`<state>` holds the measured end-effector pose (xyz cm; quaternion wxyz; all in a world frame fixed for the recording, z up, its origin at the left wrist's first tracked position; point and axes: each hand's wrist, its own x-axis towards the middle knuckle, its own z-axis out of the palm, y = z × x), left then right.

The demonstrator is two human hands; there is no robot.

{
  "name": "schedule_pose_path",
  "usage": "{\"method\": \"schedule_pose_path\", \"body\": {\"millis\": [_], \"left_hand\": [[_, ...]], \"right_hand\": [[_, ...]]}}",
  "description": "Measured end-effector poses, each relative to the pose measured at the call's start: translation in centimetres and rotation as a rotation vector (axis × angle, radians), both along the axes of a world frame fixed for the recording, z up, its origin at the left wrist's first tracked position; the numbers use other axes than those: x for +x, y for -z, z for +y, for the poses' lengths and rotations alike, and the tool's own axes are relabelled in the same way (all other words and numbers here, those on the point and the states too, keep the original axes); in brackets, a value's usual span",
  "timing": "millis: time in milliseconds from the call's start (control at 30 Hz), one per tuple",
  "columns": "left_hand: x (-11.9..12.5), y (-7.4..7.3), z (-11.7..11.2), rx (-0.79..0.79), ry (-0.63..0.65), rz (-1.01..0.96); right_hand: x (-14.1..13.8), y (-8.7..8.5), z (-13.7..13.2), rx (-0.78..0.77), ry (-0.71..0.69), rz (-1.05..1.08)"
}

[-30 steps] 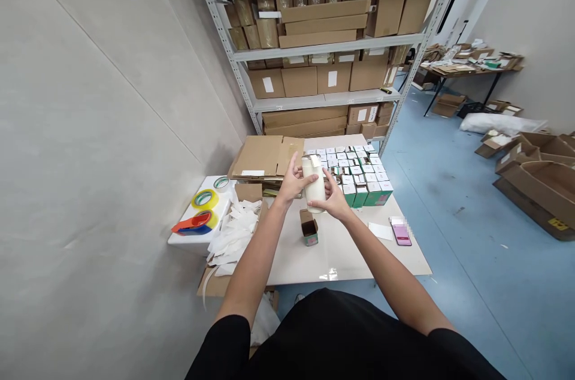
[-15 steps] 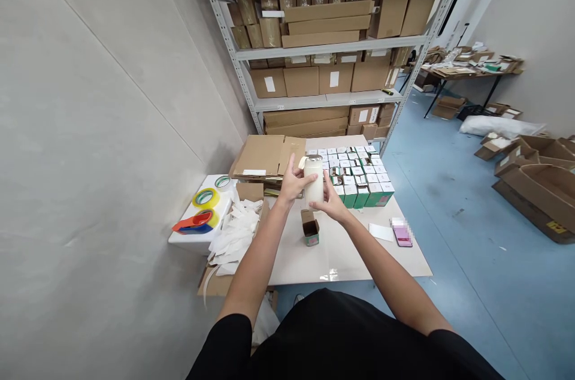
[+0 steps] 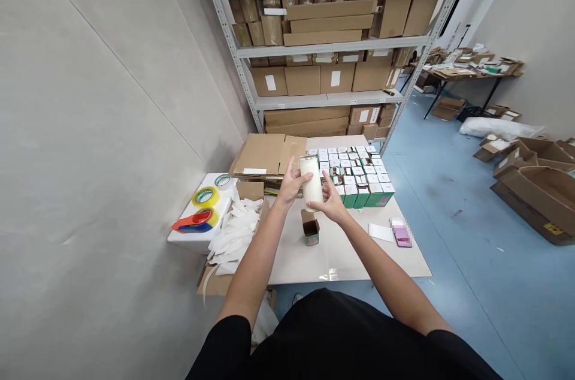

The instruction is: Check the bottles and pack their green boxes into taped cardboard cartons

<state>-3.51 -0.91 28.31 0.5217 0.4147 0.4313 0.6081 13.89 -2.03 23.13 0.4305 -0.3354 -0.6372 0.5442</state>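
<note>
Both my hands hold a tall white cylinder [image 3: 310,182], a candle-like jar, upright above the table [image 3: 332,254]. My left hand [image 3: 290,185] grips its left side with fingers wrapped round it. My right hand [image 3: 331,200] closes on its lower right side. Straight below it stands a small green box [image 3: 309,228] with its brown top flaps open. Behind my hands, several closed green-and-white boxes [image 3: 359,173] stand packed in rows.
A pink phone [image 3: 401,232] and a white card [image 3: 380,231] lie at the table's right. Tape rolls [image 3: 205,196] and a red-blue dispenser [image 3: 193,223] sit on a white stand at left, beside white paper strips [image 3: 233,230]. Flat cardboard [image 3: 265,155] and metal shelving [image 3: 327,44] with cartons lie behind.
The white cylinder has tilted a little and shifted slightly left and lower in my hands. The small flap at its top is no longer visible.
</note>
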Motion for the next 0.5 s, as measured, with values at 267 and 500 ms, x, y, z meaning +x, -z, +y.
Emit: {"method": "schedule_pose_path", "body": {"millis": [267,500], "left_hand": [[-0.8,0.3,-0.1,0.01,-0.015,0.037],[-1.1,0.9,-0.1,0.037,-0.029,0.096]], "right_hand": [[0.1,0.8,0.1,0.018,-0.01,-0.005],[-0.4,1.3,-0.3,-0.015,0.018,-0.025]]}}
